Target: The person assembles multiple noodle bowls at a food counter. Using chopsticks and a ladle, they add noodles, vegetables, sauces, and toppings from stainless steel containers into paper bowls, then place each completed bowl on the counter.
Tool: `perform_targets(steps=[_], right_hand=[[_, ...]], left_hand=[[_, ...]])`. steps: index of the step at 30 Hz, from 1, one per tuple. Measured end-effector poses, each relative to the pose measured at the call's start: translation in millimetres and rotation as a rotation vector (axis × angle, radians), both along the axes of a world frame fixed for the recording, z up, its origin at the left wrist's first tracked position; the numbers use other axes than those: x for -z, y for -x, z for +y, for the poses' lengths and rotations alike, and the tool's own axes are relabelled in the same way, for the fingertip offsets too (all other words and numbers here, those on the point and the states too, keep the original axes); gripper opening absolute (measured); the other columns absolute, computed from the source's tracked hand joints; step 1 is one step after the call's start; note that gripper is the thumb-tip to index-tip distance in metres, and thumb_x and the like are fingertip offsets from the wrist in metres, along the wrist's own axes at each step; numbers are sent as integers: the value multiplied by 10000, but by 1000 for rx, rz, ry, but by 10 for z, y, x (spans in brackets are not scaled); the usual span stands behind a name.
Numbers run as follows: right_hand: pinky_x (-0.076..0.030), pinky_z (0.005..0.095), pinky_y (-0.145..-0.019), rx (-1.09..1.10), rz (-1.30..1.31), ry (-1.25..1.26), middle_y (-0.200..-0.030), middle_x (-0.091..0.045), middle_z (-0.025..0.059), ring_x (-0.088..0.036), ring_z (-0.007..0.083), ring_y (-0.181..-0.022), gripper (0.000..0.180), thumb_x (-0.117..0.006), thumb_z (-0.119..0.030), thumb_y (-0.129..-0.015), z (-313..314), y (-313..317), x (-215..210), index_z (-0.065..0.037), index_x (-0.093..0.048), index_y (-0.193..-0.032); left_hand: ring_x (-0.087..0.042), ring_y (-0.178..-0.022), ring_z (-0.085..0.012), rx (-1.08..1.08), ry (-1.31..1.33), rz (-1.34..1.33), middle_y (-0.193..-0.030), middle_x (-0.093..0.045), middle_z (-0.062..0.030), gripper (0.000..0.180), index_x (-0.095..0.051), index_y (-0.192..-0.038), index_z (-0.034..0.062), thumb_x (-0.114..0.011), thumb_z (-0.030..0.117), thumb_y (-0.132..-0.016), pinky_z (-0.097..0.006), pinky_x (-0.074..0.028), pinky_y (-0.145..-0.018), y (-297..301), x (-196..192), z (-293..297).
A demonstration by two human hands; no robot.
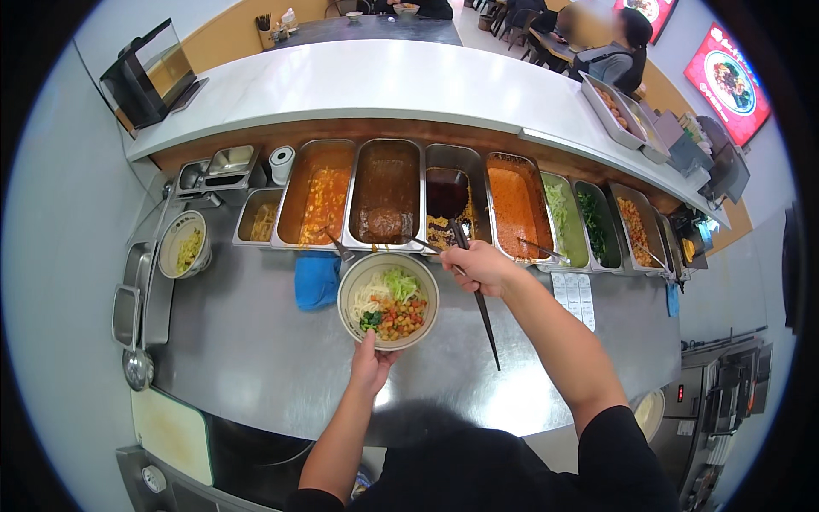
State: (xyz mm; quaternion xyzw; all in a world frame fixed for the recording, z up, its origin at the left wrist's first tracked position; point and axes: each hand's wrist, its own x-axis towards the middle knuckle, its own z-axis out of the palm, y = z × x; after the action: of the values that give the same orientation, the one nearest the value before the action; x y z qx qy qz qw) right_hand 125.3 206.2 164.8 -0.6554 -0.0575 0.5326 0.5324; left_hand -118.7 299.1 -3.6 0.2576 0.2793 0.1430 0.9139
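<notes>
Here, the widest thing across the frame is the curved white counter at the top, and under it a row of steel pans runs from centre left to the right edge, holding sauces, greens and diced toppings. Below that lies the steel worktop, bare through the lower centre and lower left. A blue cloth lies just left of the bowl, which sits at the frame's centre, filled with pale noodles, shredded green, dark greens and diced orange bits.

Your left hand grips the bowl's near rim, thumb over the edge, fingers under or behind it. Your right hand is closed around a ladle handle and long black chopsticks; the chopsticks trail down toward you over the worktop, and the ladle reaches into the dark sauce pan just above the bowl.

Mind the risks: sauce could drip on the worktop between pan and bowl, because the ladle must cross the pan's rim. The trailing chopsticks could catch your sleeve or knock the bowl if you swing your wrist. The bowl sits near the pans' front edge, so room above it is tight; you have open steel below and to the left for pulling it back.
</notes>
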Motion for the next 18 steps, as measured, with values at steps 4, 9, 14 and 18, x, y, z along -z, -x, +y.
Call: perform_targets(steps=[4,9,14,18], right_hand=[[-225,241,-378,-17,-27,-17,-567,-398,-38,-329,59,-416,184,-591,-175,-868,-105,62,-180,-64,-523,-738],[-218,238,-384,-24,-113,3,-559,-424,-22,-321,60,-421,205,-574,-183,-878,-236,217,-421,-64,-524,-719],[-215,233,-396,-143,-190,80,-520,-403,-37,-309,52,-426,209,-582,-218,-873,-551,420,-504,-69,-549,-730],[-362,264,-451,-335,-491,104,-561,-462,-30,-458,108,-488,201,-611,-230,-864,-872,718,-283,-58,-586,-763]], left_hand=[[-549,-1145,-282,-22,4,3,-1330,-478,-145,438,-305,-1387,108,-338,331,-1012,-429,-509,-917,-21,77,-112],[-554,-1128,-289,-55,16,-13,-1333,-464,-140,431,-251,-1395,163,-358,319,-1008,-441,-513,-903,-81,10,-218],[-544,-1143,-307,-82,29,-27,-1359,-431,-154,448,-214,-1403,169,-372,303,-1005,-456,-511,-912,-87,-21,-229],[-544,-1148,-309,-70,29,-42,-1353,-437,-153,462,-205,-1405,166,-380,309,-1003,-457,-510,-919,-120,-17,-248]])
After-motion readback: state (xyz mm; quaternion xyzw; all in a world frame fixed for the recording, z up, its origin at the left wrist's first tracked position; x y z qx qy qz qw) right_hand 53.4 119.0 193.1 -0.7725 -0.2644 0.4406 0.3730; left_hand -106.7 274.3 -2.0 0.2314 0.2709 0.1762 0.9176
